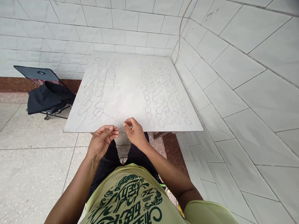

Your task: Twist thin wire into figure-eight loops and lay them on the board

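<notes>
My left hand (104,139) is at the front edge of the white table (126,93), thumb and fingertips pinched together. Close by on its right, my right hand (135,132) is also closed, thumb against forefinger. A thin dark wire (109,116) runs between the fingertips and back over the tabletop on the left; its exact ends are too fine to make out. Left of the middle lie several looped wires with long straight tails (98,93). On the right, several wires bent into figure-eight shapes (160,93) are laid out in rows.
White tiled walls (257,102) border the table at the back and right. A folding chair (42,73) with a dark cloth (46,96) on it stands to the left. A cable (180,31) hangs down the corner.
</notes>
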### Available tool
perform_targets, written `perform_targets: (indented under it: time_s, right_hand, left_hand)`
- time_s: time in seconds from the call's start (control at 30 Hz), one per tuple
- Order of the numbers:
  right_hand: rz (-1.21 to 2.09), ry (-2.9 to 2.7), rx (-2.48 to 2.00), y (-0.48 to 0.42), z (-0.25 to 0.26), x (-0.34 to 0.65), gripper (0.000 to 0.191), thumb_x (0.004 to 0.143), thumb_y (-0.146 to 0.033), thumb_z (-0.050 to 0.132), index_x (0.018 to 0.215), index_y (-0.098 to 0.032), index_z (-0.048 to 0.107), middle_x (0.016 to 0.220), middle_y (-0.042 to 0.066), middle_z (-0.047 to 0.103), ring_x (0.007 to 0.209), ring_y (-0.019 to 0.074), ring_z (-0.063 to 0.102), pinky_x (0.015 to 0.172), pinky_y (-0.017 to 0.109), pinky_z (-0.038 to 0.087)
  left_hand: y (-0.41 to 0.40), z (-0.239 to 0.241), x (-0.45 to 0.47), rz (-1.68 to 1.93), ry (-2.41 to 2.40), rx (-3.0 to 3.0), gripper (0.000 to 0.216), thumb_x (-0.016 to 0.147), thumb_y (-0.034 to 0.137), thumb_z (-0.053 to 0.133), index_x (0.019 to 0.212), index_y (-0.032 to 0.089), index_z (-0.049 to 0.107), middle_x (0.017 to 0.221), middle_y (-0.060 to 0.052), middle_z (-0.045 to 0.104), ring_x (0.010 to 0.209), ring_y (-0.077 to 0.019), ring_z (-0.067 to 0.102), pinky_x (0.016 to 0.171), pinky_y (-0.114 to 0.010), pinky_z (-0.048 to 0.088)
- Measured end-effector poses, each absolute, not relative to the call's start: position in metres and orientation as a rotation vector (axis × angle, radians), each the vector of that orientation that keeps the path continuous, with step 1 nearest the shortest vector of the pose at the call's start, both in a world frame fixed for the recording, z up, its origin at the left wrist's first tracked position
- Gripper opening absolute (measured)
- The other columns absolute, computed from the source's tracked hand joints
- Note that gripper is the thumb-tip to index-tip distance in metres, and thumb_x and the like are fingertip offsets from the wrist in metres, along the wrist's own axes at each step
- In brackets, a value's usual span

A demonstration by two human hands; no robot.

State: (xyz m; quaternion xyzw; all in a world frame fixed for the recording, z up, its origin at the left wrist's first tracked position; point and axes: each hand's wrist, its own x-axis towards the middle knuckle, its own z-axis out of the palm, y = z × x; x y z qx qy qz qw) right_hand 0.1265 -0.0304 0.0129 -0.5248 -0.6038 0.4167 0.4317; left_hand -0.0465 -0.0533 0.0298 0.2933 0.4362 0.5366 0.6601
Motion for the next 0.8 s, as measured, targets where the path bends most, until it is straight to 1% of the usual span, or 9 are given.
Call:
perform_targets:
  time_s: [0.07, 0.13, 0.2, 0.27, 0.37, 0.47, 0.53, 0.63, 0.8]
  right_hand:
    - [1.147, -1.489, -1.251, -0.031, 0.007, 0.125, 0.023, 0.099, -0.045, 0.055, 0.098, -0.022, 0.061, 0.090, 0.002, 0.069, 0.077, 0.0157, 0.065, 0.067, 0.027, 0.051]
    - [1.281, -1.454, -1.166, -0.033, 0.002, 0.123, 0.027, 0.100, -0.047, 0.053, 0.095, -0.022, 0.063, 0.082, 0.000, 0.067, 0.066, 0.0137, 0.062, 0.061, 0.025, 0.049]
    - [1.333, -1.390, -1.120, -0.035, -0.002, 0.119, 0.029, 0.099, -0.048, 0.054, 0.091, -0.022, 0.063, 0.078, -0.001, 0.065, 0.061, 0.0127, 0.059, 0.055, 0.024, 0.047]
    - [1.342, -1.328, -1.099, -0.036, -0.004, 0.115, 0.028, 0.098, -0.047, 0.056, 0.089, -0.022, 0.064, 0.077, -0.001, 0.064, 0.061, 0.0126, 0.059, 0.052, 0.023, 0.045]
    - [1.346, -1.304, -1.096, -0.037, -0.008, 0.114, 0.027, 0.096, -0.046, 0.058, 0.087, -0.022, 0.065, 0.076, -0.001, 0.064, 0.060, 0.0124, 0.059, 0.052, 0.023, 0.046]
    - [1.340, -1.327, -1.119, -0.037, -0.011, 0.116, 0.028, 0.095, -0.046, 0.060, 0.084, -0.022, 0.066, 0.073, -0.001, 0.064, 0.059, 0.0122, 0.058, 0.054, 0.024, 0.047]
    - [1.353, -1.330, -1.128, -0.035, -0.011, 0.118, 0.029, 0.094, -0.047, 0.061, 0.081, -0.021, 0.066, 0.071, -0.001, 0.062, 0.058, 0.0119, 0.057, 0.053, 0.024, 0.045]
    - [1.477, -1.277, -1.086, -0.033, -0.009, 0.123, 0.032, 0.092, -0.050, 0.065, 0.080, -0.020, 0.066, 0.068, -0.002, 0.060, 0.055, 0.0109, 0.053, 0.049, 0.023, 0.041]
    - [1.770, -1.124, -0.937, -0.029, -0.001, 0.133, 0.035, 0.084, -0.053, 0.077, 0.086, -0.018, 0.070, 0.066, -0.002, 0.060, 0.053, 0.0098, 0.051, 0.047, 0.022, 0.037]
  left_hand:
    - [-0.053, 0.028, -0.048, 1.208, 0.977, 0.643, 0.027, 0.074, 0.034, 0.091, 0.085, 0.014, 0.078, 0.092, -0.009, 0.077, 0.080, -0.0171, 0.071, 0.072, -0.029, 0.060]
    - [-0.052, 0.024, -0.048, 1.207, 0.994, 0.636, 0.027, 0.073, 0.034, 0.092, 0.085, 0.014, 0.078, 0.094, -0.009, 0.076, 0.081, -0.0168, 0.070, 0.071, -0.028, 0.059]
    - [-0.052, 0.018, -0.048, 1.238, 1.065, 0.652, 0.028, 0.072, 0.035, 0.093, 0.087, 0.015, 0.079, 0.097, -0.008, 0.076, 0.083, -0.0165, 0.069, 0.071, -0.027, 0.057]
    - [-0.051, 0.013, -0.047, 1.292, 1.156, 0.691, 0.029, 0.071, 0.035, 0.093, 0.088, 0.015, 0.082, 0.097, -0.008, 0.077, 0.082, -0.0152, 0.066, 0.070, -0.026, 0.055]
    - [-0.051, 0.008, -0.046, 1.323, 1.239, 0.770, 0.030, 0.072, 0.038, 0.092, 0.091, 0.016, 0.084, 0.085, -0.006, 0.075, 0.072, -0.0127, 0.059, 0.065, -0.025, 0.050]
    - [-0.051, 0.008, -0.046, 1.287, 1.268, 0.833, 0.031, 0.074, 0.039, 0.090, 0.093, 0.016, 0.085, 0.075, -0.004, 0.072, 0.064, -0.0113, 0.054, 0.063, -0.025, 0.046]
    - [-0.051, 0.009, -0.046, 1.239, 1.253, 0.843, 0.031, 0.073, 0.039, 0.091, 0.093, 0.016, 0.085, 0.074, -0.003, 0.071, 0.062, -0.0111, 0.054, 0.061, -0.025, 0.045]
    - [-0.053, 0.011, -0.046, 1.158, 1.159, 0.794, 0.030, 0.070, 0.037, 0.093, 0.089, 0.016, 0.085, 0.073, -0.004, 0.071, 0.061, -0.0116, 0.055, 0.058, -0.026, 0.045]
    - [-0.059, 0.013, -0.043, 1.010, 1.014, 0.714, 0.028, 0.068, 0.034, 0.095, 0.084, 0.013, 0.085, 0.069, -0.005, 0.069, 0.057, -0.0105, 0.052, 0.051, -0.025, 0.043]
